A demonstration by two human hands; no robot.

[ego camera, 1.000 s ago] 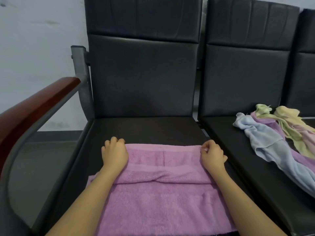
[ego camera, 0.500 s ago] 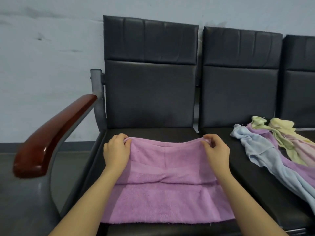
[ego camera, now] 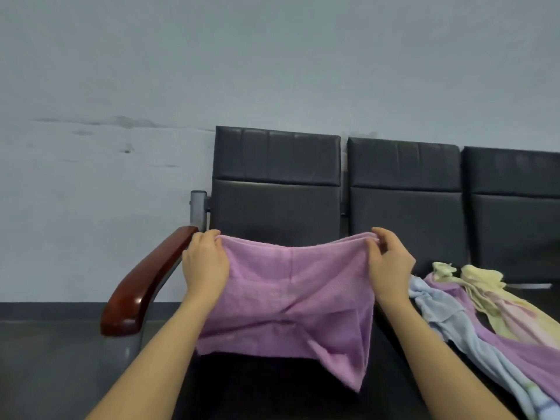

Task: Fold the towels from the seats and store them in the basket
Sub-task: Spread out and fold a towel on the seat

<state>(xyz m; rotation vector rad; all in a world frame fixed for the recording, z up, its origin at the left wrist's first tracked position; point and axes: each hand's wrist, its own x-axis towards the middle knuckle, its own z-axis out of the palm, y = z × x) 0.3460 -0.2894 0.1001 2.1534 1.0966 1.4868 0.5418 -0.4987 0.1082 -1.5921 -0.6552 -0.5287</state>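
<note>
- Grey wall, dark seats [ego camera: 275,213].
- Left hand [ego camera: 206,262] and right hand [ego camera: 389,262] pinch purple towel [ego camera: 291,298] top corners.
- Below right grip, layer sags: level corners before folding.

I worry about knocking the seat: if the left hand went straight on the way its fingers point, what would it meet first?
Probably the backrest of the left seat; the left hand, gripping the purple towel, points up and forward toward it, though depth is unclear.
</note>
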